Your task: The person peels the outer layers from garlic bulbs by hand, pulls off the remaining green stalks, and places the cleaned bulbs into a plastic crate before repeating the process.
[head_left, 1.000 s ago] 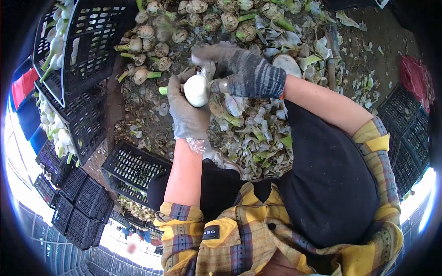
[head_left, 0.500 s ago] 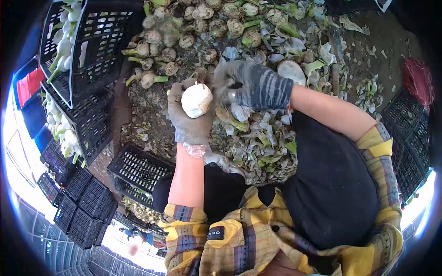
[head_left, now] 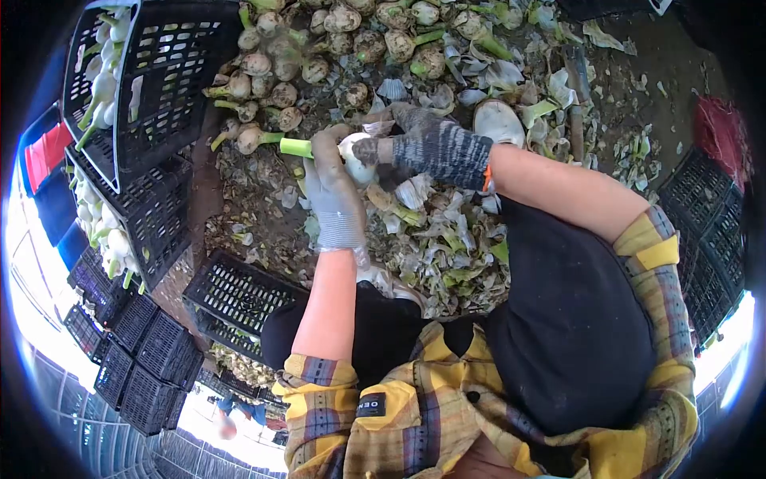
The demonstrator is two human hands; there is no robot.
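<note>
While both gloved hands (head_left: 375,160) grip one white bulb (head_left: 357,160), unpeeled bulbs (head_left: 271,88) and husks (head_left: 447,239) surround them.

Dirt ground (head_left: 678,64) carries unpeeled onions (head_left: 319,48), peelings (head_left: 447,239), black crates (head_left: 239,291).

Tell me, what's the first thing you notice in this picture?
In the middle, two gloved hands, the left hand in pale grey and the right hand in dark striped knit, grip a round white peeled onion bulb with a green stalk. Beyond them lies a heap of muddy unpeeled bulbs, and at left stand black plastic lattice crates holding cleaned white bulbs.
</note>
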